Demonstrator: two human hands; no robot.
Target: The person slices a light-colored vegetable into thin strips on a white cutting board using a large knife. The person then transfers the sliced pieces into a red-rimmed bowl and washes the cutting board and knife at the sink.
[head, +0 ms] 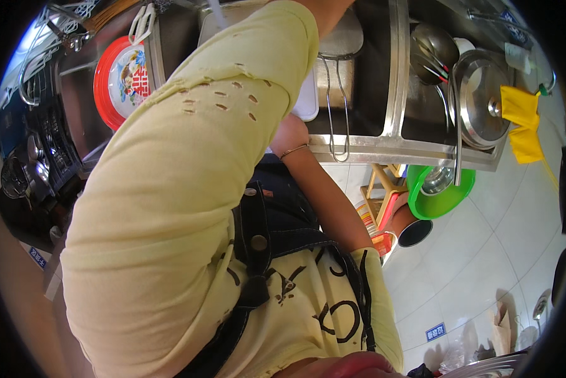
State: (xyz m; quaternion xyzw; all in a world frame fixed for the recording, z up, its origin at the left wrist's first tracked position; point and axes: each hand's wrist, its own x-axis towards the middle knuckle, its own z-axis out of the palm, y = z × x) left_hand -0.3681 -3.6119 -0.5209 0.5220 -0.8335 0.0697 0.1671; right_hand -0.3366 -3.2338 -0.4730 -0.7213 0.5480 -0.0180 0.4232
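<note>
My left arm in a pale yellow sleeve (183,156) reaches forward across the sink, and the left hand is out of view past the top edge. My right hand (290,134) is at the front rim of the stainless steel sink (363,153); the left sleeve hides its fingers, so I cannot tell whether they hold anything. Just beyond it shows a corner of a white board or tray (309,101). To its right, a strainer with a long wire handle (332,108) lies over the sink, the handle's end on the front rim.
Left, an enamel basin (102,85) with a red rim stands in a sink compartment. Right, a lidded steel pot (481,101), ladles (429,56) and a yellow cloth (521,106). On the tiled floor side are a green basin (438,205), a wooden rack (377,186) and a brown pot (403,219).
</note>
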